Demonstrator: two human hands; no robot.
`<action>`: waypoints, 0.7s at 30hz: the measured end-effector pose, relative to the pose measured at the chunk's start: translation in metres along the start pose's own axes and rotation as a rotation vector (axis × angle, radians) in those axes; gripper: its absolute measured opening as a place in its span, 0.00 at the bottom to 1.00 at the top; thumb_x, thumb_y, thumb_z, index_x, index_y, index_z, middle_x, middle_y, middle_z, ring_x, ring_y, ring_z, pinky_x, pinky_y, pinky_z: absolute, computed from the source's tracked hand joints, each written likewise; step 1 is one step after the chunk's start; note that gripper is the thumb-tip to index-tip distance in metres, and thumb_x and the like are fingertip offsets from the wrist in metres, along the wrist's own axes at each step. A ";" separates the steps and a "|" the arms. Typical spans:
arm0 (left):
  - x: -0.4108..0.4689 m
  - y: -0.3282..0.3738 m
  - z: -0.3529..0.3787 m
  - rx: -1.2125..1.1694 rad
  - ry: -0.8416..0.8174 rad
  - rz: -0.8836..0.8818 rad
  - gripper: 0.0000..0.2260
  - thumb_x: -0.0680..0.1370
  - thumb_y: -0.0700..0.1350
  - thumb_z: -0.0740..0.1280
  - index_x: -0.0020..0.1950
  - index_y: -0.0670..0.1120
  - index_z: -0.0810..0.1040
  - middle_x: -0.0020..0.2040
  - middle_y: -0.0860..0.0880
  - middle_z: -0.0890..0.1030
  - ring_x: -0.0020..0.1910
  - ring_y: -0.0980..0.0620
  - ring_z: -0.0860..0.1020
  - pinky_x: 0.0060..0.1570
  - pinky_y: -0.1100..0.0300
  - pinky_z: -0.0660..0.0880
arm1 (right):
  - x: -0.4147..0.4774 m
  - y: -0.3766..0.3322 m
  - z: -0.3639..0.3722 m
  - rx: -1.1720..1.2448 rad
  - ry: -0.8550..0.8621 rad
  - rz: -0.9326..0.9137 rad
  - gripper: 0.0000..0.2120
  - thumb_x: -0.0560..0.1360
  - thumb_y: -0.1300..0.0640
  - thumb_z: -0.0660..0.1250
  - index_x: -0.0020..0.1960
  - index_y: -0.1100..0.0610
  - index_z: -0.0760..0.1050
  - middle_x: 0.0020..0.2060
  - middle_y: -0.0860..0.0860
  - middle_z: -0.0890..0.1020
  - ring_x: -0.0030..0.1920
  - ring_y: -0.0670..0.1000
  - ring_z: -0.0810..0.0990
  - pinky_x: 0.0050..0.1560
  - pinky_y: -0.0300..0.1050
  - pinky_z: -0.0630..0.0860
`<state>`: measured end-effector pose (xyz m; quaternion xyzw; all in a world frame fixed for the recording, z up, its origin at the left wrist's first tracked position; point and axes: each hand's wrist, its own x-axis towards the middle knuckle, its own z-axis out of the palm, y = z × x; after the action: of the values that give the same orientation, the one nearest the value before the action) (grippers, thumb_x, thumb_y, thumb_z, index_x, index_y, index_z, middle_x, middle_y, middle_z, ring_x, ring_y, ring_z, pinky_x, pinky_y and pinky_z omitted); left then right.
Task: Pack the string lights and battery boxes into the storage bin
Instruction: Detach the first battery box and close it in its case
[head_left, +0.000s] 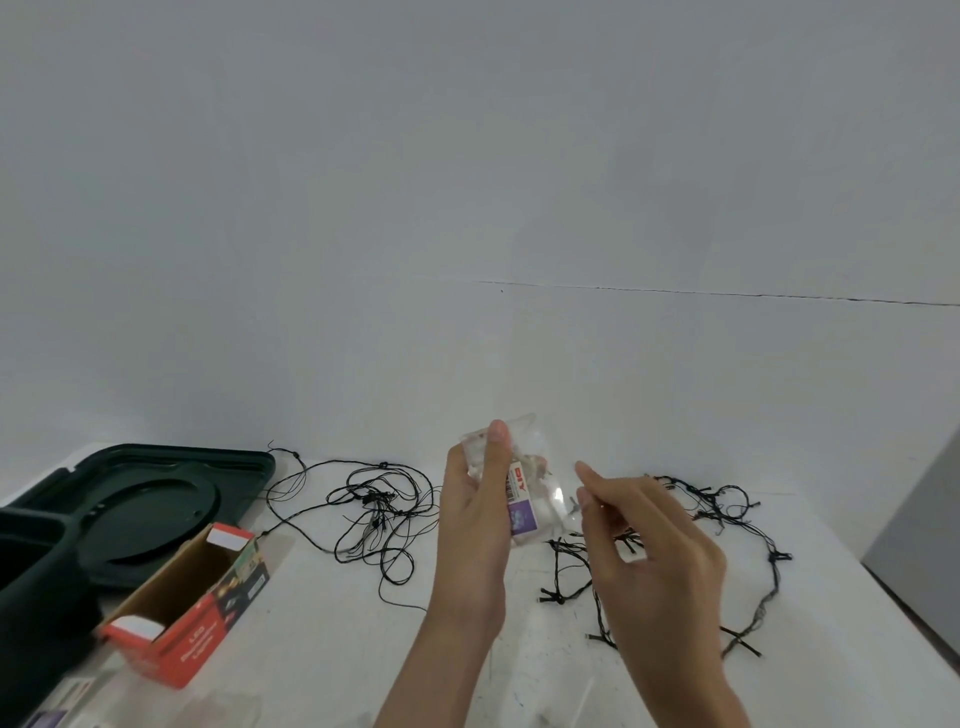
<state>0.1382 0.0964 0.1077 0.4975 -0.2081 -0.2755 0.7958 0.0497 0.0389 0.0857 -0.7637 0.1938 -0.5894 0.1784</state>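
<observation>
Early stage, nothing visibly packed yet. Dark green storage bin (36, 582) sits at the far left edge of the white table (322, 649); only part of it is in view and its inside can't be seen. Its lid (156, 493) lies flat just behind and to the right of the bin. An open red carton (192, 613) lies on its side right of the bin, looks empty.

Two loose black string lights are spread on the table: one tangle (379, 512) right of the bin past the lid, a second tangle (727, 512) far right, well apart from the bin.

Left hand (475, 525) is raised above the table between the tangles and grips a clear packet (535, 483) with a purple label, thumb across the front. Contents unclear.

Right hand (649, 540) is beside the packet, fingers curled, tips at its right edge. Can't tell whether they pinch it.

Left to do: gather both strands, get the packet and any battery boxes into the bin.
</observation>
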 end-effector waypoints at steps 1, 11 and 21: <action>0.000 0.001 0.001 0.003 0.006 0.004 0.22 0.69 0.61 0.63 0.56 0.48 0.76 0.47 0.45 0.84 0.41 0.55 0.83 0.42 0.61 0.78 | 0.000 0.002 0.000 -0.057 0.000 -0.047 0.08 0.70 0.66 0.68 0.46 0.60 0.83 0.32 0.49 0.78 0.31 0.47 0.74 0.34 0.35 0.72; -0.001 0.005 -0.001 0.053 -0.045 0.033 0.14 0.75 0.56 0.62 0.54 0.48 0.74 0.42 0.50 0.84 0.38 0.58 0.82 0.35 0.66 0.76 | 0.006 0.000 -0.006 0.022 -0.045 0.062 0.14 0.70 0.66 0.70 0.50 0.50 0.80 0.30 0.46 0.80 0.32 0.45 0.78 0.38 0.28 0.71; 0.006 0.011 -0.009 -0.135 -0.136 -0.163 0.20 0.73 0.58 0.61 0.57 0.47 0.77 0.41 0.48 0.84 0.34 0.55 0.81 0.34 0.63 0.78 | 0.019 0.004 -0.030 0.472 -0.497 0.305 0.11 0.70 0.46 0.64 0.49 0.43 0.81 0.46 0.46 0.82 0.47 0.48 0.79 0.47 0.37 0.74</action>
<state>0.1507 0.1029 0.1145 0.4384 -0.2012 -0.3858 0.7864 0.0247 0.0245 0.1066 -0.7835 0.1151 -0.3812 0.4770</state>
